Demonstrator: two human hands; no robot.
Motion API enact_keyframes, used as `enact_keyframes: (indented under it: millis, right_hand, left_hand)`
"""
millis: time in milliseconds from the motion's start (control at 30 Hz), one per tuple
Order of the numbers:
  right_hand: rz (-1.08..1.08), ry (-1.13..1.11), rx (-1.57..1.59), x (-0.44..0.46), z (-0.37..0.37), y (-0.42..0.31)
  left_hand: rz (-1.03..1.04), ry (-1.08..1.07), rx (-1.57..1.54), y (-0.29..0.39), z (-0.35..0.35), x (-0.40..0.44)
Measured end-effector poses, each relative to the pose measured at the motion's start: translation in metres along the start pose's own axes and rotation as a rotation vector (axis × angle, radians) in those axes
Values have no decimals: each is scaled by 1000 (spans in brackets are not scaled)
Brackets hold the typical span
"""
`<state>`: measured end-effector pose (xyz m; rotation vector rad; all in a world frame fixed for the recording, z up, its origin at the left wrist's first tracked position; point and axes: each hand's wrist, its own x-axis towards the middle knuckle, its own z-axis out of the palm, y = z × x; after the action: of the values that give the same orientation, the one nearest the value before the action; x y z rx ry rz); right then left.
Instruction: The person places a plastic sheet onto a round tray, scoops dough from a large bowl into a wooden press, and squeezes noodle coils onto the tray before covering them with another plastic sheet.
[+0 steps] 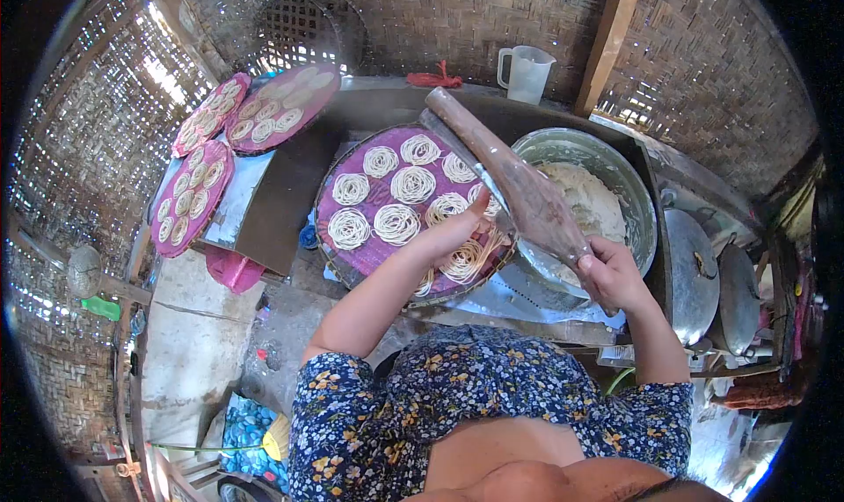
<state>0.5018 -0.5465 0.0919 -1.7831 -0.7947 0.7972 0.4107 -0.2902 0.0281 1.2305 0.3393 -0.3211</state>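
Observation:
A long wooden noodle press (pixel 536 194), two hinged pieces, is tilted over the work area. My right hand (pixel 611 273) is closed round its lower right end. My left hand (pixel 462 234) is under its middle, thumb up against the edge and closed on it; the other fingers are mostly hidden behind the wood. Loose pale noodle strands (pixel 468 263) lie just below my left hand. They are on a round tray with a pink-purple cover (pixel 374 260), which carries several coiled noodle nests (pixel 396 224). Pale dough (pixel 585 199) fills part of a large metal basin (pixel 649 229) behind the press.
Several pink trays (pixel 195 194) of flat noodle rounds lean at the left by a box (pixel 264 212). A plastic jug (pixel 529 76) and a red bag (pixel 433 78) stand along the back ledge. Metal lids (pixel 690 273) rest at the right. A blue bag (pixel 249 432) lies lower left.

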Motion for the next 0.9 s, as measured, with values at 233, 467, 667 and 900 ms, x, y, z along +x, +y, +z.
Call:
enact_keyframes:
  millis: [233, 467, 667, 900]
  right_hand:
    - [23, 60, 160, 2, -4, 8]
    - [-50, 129, 85, -5, -12, 23]
    - [-21, 108, 117, -36, -12, 34]
    - [210, -177, 201, -102, -40, 113]
  left_hand:
    - [402, 368, 727, -18, -30, 6]
    - [411, 503, 1597, -39, -34, -58]
    - [352, 962, 1720, -39, -44, -107]
    - [592, 1751, 910, -92, -102, -185]
